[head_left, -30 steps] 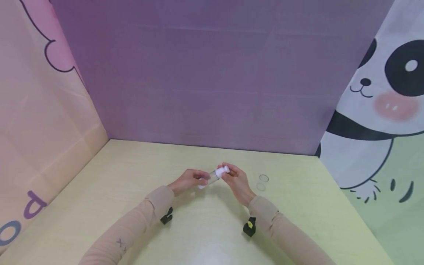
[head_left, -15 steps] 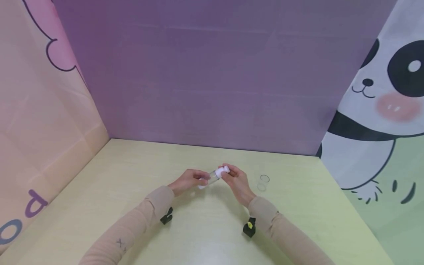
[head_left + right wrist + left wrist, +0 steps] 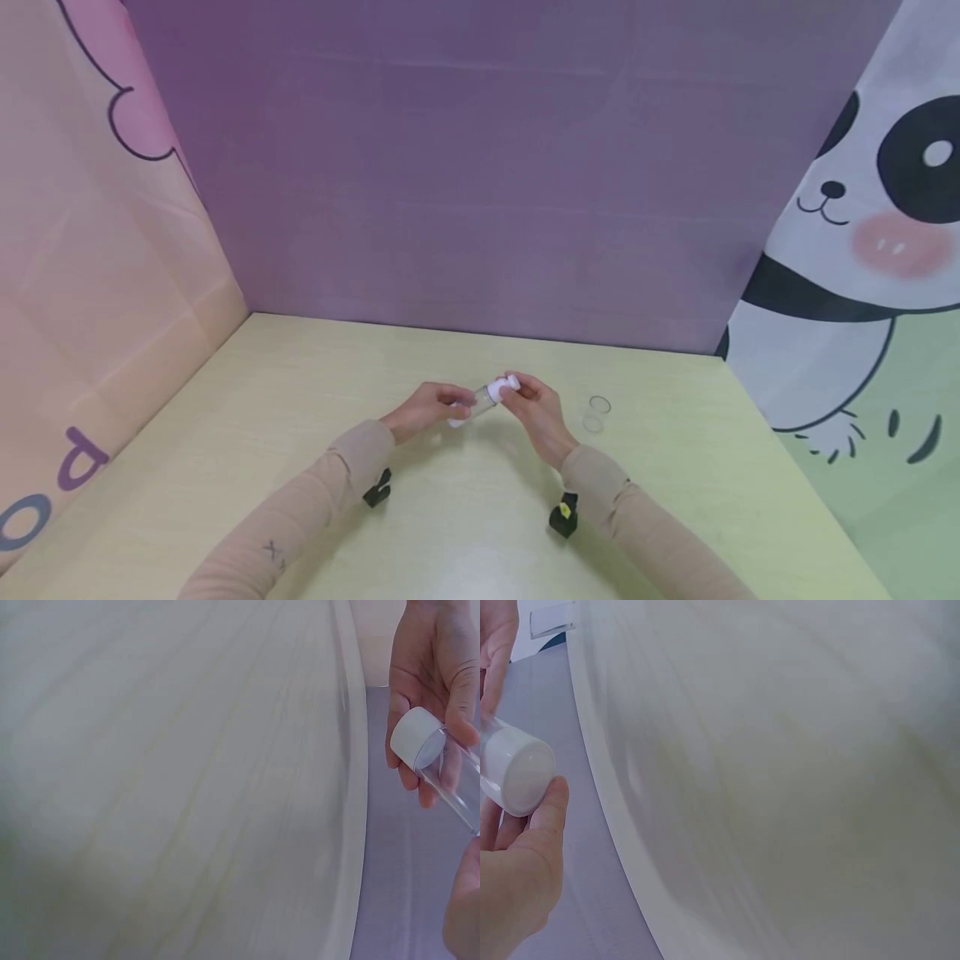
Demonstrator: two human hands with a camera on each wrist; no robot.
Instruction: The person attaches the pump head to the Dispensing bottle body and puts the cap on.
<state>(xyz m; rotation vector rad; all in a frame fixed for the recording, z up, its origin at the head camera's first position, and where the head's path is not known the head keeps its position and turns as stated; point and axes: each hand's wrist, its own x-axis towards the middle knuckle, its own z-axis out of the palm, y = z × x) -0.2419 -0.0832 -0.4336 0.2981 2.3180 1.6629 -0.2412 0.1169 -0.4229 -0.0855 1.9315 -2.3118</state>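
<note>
A clear bottle (image 3: 482, 402) with a white top (image 3: 501, 387) and a white base (image 3: 417, 738) is held tilted above the table, top end up and to the right. My left hand (image 3: 426, 411) grips its lower part, thumb on the near side and fingers behind. With the thumb and fingers of my right hand (image 3: 537, 417) I pinch the white top. In the left wrist view the flat underside of the base shows beside my left fingers. Only part of my right hand (image 3: 463, 911) appears at the right wrist view's edge.
A clear, see-through cylinder (image 3: 592, 423) with a dark-looking rim, like a cap, is on the pale table (image 3: 465, 517) to the right of my right hand. Black wrist mounts hang below both sleeves. A purple backdrop (image 3: 480, 167) rises behind the table, with printed side panels left and right.
Both hands keep their hold on the bottle and hardly move. The head view shifts very slightly; the clear cylinder stays put on the table.
</note>
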